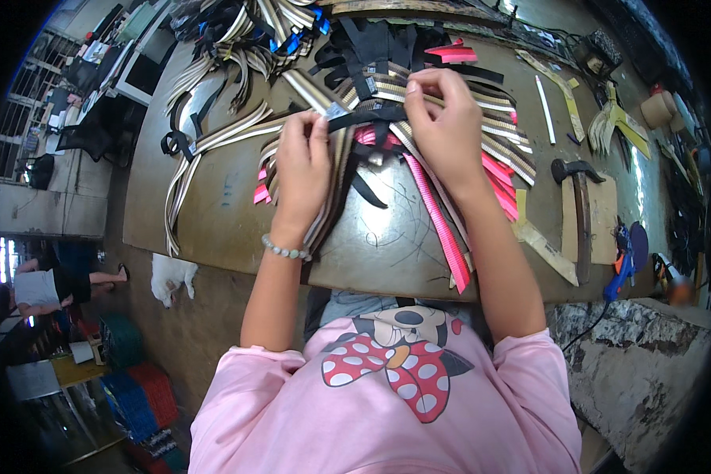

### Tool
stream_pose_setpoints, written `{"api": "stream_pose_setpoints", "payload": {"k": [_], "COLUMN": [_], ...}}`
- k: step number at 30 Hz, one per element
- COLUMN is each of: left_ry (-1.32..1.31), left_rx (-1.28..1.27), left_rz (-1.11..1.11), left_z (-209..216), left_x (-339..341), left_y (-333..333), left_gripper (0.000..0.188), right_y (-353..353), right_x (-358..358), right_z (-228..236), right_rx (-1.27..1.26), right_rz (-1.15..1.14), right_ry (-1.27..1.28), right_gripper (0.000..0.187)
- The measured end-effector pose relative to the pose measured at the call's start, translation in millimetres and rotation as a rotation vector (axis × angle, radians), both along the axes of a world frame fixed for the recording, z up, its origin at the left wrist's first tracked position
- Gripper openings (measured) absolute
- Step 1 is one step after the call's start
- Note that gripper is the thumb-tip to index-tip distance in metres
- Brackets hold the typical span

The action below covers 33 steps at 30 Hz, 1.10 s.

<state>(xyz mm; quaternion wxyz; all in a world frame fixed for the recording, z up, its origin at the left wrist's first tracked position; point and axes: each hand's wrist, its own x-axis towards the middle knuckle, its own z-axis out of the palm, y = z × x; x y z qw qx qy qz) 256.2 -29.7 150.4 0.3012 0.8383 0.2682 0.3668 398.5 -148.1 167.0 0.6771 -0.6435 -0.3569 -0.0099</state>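
Observation:
Near the far middle of the table, my left hand (304, 162) pinches a striped webbing strap (312, 91) between thumb and fingers. A black strap (363, 118) runs from beside those fingertips toward my right hand (448, 122). The right thumb and forefinger are closed together above the pile, and what lies between them is too small to make out. Under and around both hands spreads a heap of striped straps (498, 130), black webbing (371, 43) and pink straps. One long pink strap (438, 225) hangs toward the table's near edge.
On the right lie a hammer (583, 213), cardboard (604, 225), a blue glue gun (626, 257), yellow strips (549, 257) and a white stick (545, 110). More striped straps (241, 130) lie left. A white dog (171, 278) and another person (39, 288) are beyond the table (229, 229).

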Motion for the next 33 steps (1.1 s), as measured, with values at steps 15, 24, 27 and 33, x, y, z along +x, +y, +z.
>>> {"api": "stream_pose_setpoints", "payload": {"k": [15,24,27,33], "left_ry": [-0.101,-0.229,-0.226,0.426], "left_rx": [-0.176,-0.371,-0.099,0.126], "left_rz": [-0.073,-0.114,-0.191,-0.621], "left_z": [-11,-3,12,35], "left_x": [19,15,-2,-8], "left_y": [-9,-11,-22,-22], "left_gripper": [0.015,0.020,0.019,0.021], "right_y": [8,11,9,5], "right_x": [-22,-26,-15,11], "right_z": [-20,-21,-22,-30], "right_rx": [-0.175,-0.202,-0.102,0.128], "right_rz": [0.155,0.152,0.225,0.301], "right_ry": [-0.101,-0.209,0.228,0.623], "right_gripper": [0.010,0.009,0.013,0.026]}}
